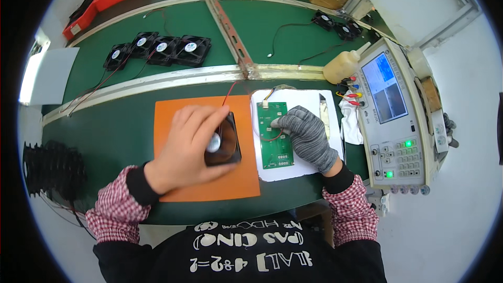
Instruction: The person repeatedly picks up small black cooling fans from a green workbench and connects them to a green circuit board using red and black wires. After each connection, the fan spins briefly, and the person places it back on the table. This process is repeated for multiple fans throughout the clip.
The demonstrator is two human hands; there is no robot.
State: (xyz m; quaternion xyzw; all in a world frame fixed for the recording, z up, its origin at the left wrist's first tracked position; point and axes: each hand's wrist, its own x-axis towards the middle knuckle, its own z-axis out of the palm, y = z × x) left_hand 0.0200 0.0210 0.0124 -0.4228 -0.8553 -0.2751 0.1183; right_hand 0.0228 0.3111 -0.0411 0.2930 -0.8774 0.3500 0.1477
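On an orange mat (pixel 241 182) lies a square black cooling fan (pixel 229 144) with a light hub label. My left hand (pixel 186 144), bare, spans it, fingers at the far edge and thumb at the near edge; part of the fan is hidden beneath. A green circuit board (pixel 276 152) rests on a white pad (pixel 309 165). Over its right side, my right hand (pixel 310 135) in a grey knit glove has its fingertips pinched together. A thin red wire (pixel 270 139) curves across the board into those fingers, which hide its end.
Several black fans (pixel 162 50) lie at the far left, more (pixel 343 29) at the far right. A test instrument with a screen (pixel 385 91) stands right, beside a squeeze bottle (pixel 340 67). A metal rail (pixel 228 31) crosses behind. Stacked black fans (pixel 55 170) sit left.
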